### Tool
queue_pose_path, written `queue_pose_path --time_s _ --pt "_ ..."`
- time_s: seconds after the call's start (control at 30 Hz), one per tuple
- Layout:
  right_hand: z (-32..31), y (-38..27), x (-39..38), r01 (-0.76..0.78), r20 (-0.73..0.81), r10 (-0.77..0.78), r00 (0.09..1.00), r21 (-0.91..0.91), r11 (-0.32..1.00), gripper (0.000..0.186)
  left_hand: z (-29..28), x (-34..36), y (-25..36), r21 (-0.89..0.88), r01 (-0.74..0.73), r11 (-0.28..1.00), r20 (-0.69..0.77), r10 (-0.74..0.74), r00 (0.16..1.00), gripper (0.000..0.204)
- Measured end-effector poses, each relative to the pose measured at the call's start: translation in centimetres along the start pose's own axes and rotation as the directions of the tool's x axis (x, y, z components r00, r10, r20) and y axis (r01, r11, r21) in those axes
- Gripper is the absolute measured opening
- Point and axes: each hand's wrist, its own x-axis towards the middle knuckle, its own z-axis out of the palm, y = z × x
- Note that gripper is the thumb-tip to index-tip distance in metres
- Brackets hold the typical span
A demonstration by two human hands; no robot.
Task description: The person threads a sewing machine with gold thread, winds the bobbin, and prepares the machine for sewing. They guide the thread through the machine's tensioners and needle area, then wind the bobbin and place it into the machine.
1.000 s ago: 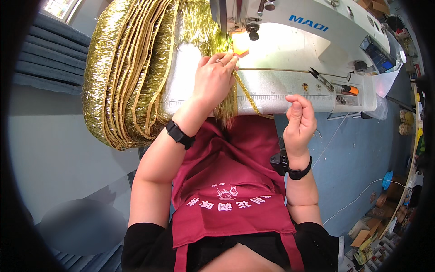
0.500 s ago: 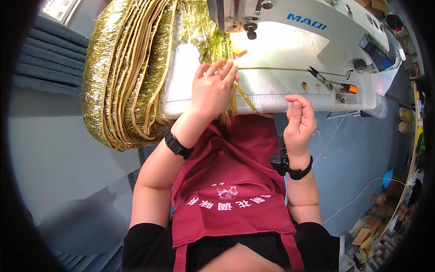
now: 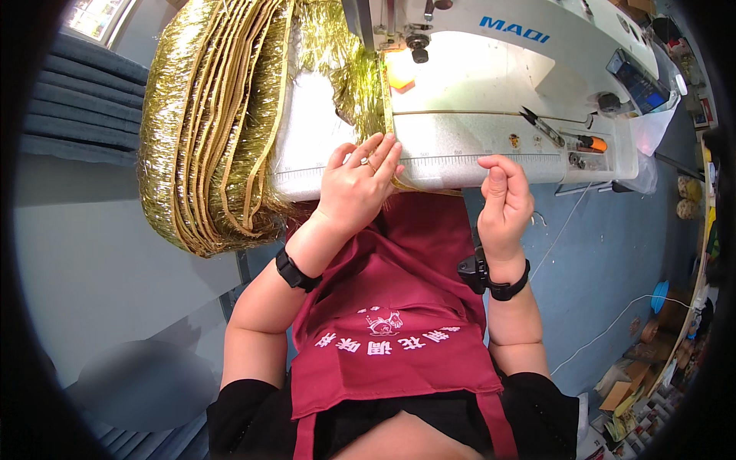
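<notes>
My left hand (image 3: 356, 182) lies palm down at the near edge of the sewing machine bed (image 3: 498, 146). Its fingers are stretched out flat over a gold tinsel fringe trim (image 3: 388, 107), whose band runs straight up to the needle area. Past my fingertips the band bends right along the bed's front edge. My right hand (image 3: 506, 207) is raised just off that edge, fingers curled and thumb against the index finger. Whatever it holds, if anything, is hidden. The white sewing machine head (image 3: 521, 38) stands over the bed.
A thick folded bundle of gold tinsel fringe (image 3: 207, 138) hangs at the left of the bed. Thread snips (image 3: 543, 126) and an orange-handled tool (image 3: 590, 143) lie at the right by a small tray. An orange block (image 3: 400, 77) sits by the needle.
My left hand has slid toward me, from the middle of the bed to its front edge. The band now lies straight behind it. My right hand has barely moved.
</notes>
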Motion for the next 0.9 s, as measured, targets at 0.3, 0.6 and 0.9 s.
queue_pose_path --time_s 0.3,0.6,0.9 --pt "-0.07 -0.02 -0.04 0.005 0.001 -0.005 1.0 -0.01 1.0 0.017 0.39 -0.4 0.14 -0.013 0.029 0.999 0.016 -0.029 0.999 0.031" --pt "0.09 -0.04 -0.26 0.002 0.001 -0.002 1.0 -0.01 1.0 0.017 0.23 -0.29 0.01 -0.088 0.075 0.993 0.067 -0.07 0.995 0.03" --pt "0.23 -0.1 -0.43 0.001 0.002 -0.001 1.0 -0.015 1.0 0.017 0.51 0.57 -0.34 -0.117 0.129 0.985 0.085 -0.12 0.989 0.029"
